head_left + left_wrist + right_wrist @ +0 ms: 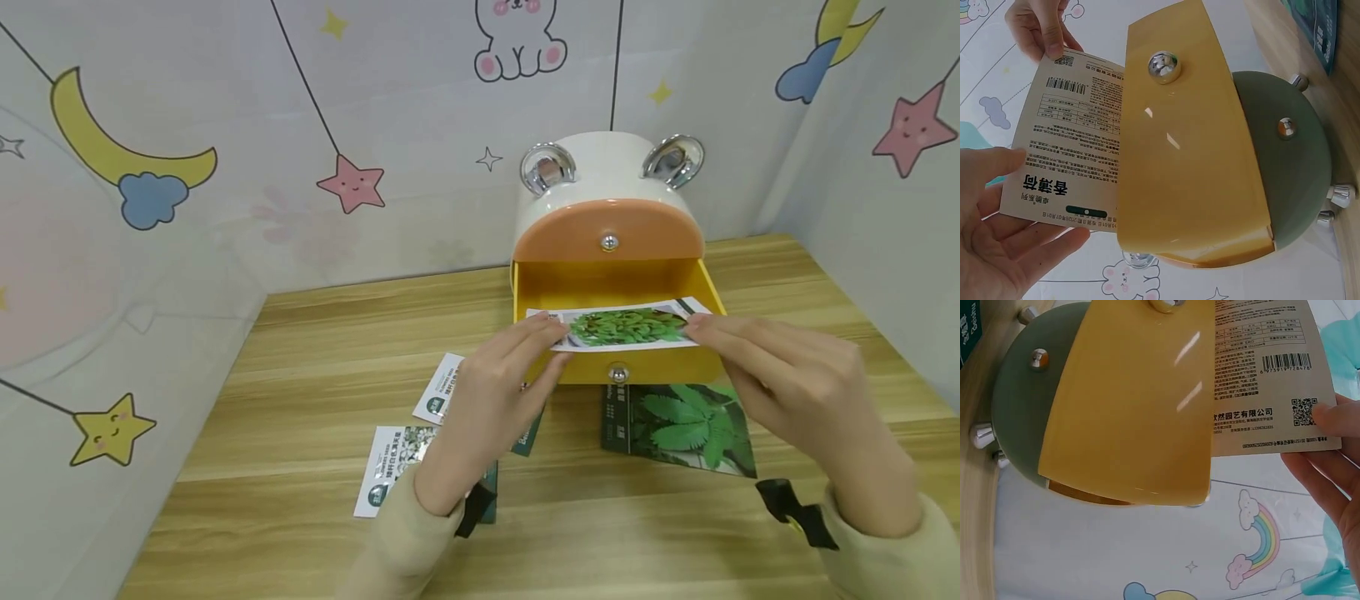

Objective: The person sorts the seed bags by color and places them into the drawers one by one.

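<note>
Both hands hold a seed packet [626, 327] with a green leafy picture, close over a pulled-out yellow drawer [675, 367]. My left hand [498, 383] pinches the packet's left end between thumb and fingers. At the right end, my right hand [798, 387] pinches a corner; in the right wrist view its thumb lies beside the QR code on the packet's printed back [1272, 381]. The drawer belongs to a small white cabinet [609, 167] with silver ears and an orange upper drawer [607, 225]. The yellow drawer's inside, where visible, holds nothing.
White-edged flower seed packets [386, 471] lie on the wooden table [300, 375], partly behind the left arm. A dark green leaf packet [678, 429] lies before the cabinet. Below the yellow drawer is a green one [1291, 169]. A printed curtain [420, 108] hangs behind.
</note>
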Demonstrator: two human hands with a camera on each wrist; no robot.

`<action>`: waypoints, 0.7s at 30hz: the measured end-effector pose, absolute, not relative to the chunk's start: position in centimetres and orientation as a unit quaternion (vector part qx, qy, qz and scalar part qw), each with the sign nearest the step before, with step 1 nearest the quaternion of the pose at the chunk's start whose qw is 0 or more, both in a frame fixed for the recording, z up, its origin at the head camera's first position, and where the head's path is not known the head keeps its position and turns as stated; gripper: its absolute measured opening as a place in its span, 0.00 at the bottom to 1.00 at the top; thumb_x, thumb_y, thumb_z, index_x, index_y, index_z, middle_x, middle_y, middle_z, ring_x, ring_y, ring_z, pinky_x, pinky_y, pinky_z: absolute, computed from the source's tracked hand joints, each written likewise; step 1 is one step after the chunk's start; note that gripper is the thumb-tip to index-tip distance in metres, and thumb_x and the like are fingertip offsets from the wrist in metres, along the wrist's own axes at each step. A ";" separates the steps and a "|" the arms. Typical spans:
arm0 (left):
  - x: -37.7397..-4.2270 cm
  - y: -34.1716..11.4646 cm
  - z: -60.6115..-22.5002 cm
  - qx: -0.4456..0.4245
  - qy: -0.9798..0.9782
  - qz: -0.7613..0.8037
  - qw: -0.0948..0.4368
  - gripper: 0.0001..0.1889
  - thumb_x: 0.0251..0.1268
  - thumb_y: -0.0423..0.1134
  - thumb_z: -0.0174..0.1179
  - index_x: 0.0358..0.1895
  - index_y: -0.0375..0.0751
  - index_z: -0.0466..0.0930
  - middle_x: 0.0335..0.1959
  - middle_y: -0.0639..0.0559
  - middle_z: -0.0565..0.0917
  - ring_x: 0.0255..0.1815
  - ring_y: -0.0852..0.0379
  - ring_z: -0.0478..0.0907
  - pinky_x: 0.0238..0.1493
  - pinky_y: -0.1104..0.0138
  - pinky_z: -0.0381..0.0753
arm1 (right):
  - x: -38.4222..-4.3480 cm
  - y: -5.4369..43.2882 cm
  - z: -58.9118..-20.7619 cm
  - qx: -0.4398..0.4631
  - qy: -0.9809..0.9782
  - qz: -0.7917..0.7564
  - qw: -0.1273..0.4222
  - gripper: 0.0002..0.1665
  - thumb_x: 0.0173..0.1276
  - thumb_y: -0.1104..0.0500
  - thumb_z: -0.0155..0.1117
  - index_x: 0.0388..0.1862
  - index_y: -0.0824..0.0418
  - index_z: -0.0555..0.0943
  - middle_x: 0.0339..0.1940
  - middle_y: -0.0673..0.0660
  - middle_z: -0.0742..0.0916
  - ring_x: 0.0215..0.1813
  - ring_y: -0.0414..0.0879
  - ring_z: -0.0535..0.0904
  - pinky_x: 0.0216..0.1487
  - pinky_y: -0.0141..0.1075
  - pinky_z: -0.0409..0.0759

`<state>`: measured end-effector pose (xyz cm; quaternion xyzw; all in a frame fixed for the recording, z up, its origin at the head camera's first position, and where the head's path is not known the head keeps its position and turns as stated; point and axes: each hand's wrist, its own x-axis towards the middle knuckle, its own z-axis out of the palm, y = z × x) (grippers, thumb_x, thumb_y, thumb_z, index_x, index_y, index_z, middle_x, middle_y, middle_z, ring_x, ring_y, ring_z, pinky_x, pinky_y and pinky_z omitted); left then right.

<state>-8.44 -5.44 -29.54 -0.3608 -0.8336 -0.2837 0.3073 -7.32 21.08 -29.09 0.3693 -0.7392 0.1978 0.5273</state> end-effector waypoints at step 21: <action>-11.3 -4.6 -31.3 -0.376 -0.836 -0.273 0.292 0.09 0.67 0.38 0.59 0.44 0.41 0.86 0.46 0.49 0.88 0.52 0.55 0.83 0.61 0.69 0.78 | -9.4 22.8 -31.0 0.326 -0.801 0.146 0.481 0.22 0.76 0.51 0.50 0.39 0.60 0.89 0.31 0.59 0.90 0.28 0.56 0.86 0.14 0.41 0.72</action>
